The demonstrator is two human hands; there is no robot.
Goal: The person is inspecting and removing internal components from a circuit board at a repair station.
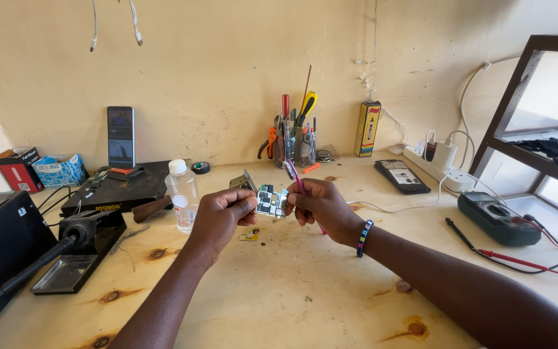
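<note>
Work looks midway: our left hand (222, 213) pinches a circuit board (270, 201), our right hand (318, 203) pinches a pink brush (295, 176) against its edge; small parts (249, 235) lie below.

A pale wooden worktop (305, 297) with dark knots carries everything. Toward its left edge lie a black soldering stand (75, 255), a black flat box (121, 190) and two small cartons (40, 171). A clear plastic bottle (183, 196) stands near the middle, with a small yellowish chip (250, 235) just beside it. Along the back edge stand a tool cup (295, 145) and a yellow box (367, 128). Toward the right edge lie a dark phone (402, 176), a white power strip (444, 169) and a green multimeter (497, 218) with its probes (511, 258).
</note>
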